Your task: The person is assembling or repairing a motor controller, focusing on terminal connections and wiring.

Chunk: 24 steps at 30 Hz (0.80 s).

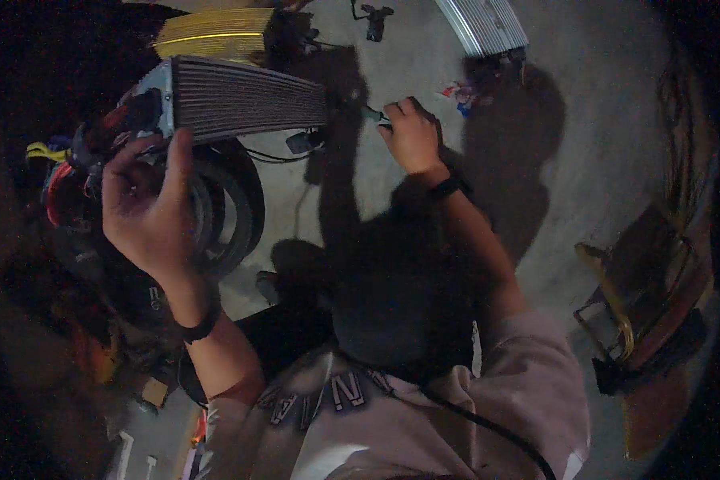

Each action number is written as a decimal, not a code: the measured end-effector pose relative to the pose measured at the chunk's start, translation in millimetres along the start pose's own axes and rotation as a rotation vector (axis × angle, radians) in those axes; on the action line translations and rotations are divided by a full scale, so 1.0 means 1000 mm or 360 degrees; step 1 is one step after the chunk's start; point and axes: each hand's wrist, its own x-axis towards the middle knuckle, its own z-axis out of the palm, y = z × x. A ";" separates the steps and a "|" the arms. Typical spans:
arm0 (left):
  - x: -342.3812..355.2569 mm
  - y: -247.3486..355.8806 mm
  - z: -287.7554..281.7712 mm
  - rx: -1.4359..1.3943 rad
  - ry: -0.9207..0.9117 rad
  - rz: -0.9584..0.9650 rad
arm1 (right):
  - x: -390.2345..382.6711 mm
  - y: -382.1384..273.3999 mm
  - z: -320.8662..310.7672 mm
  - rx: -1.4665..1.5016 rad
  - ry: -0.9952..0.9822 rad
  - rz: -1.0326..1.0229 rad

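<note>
R hand [414, 138] closed, thumb + fingertips pinching sm. green tool [375, 115]; tool tip points up-L, roughly twd R end of grey box [248, 98], gap betw. the two. L hand [148, 210] at L end of box: fingers half-curled in shadow, thumb up & apart, overlapping box's lower L corner in view; can't tell if it touches or holds anything. Grey box = finned, lies upper L of ctr, pale end plate [166, 96] on L side. Dark band on each wrist. Around box: yellow box [212, 36], also finned, just beyond; black ring [254, 200], wheel-like, below box, partly covered by L hand; sm. black block [304, 142] w/ dark cable at box's lower R corner. Far L, near L hand: red cable [54, 192] & yellow wires [46, 150] in a dark tangle, details n/c. Top ctr: sm. black device [374, 22] on floor [424, 60]. Top R: silver box [484, 26], finned, well apart from R hand; red/blue/white scrap [461, 98] betw. them. Far R: chair-like frame [628, 308], yellowish edge, clear of both arms. Low L: sm. brown carton [154, 391]. Person's shadow darkens floor arnd R arm.
</note>
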 end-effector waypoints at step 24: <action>-0.037 -0.001 -0.011 -0.0050 -0.0177 0.0075 | 0.004 0.003 0.006 -0.0130 0.0394 -0.0046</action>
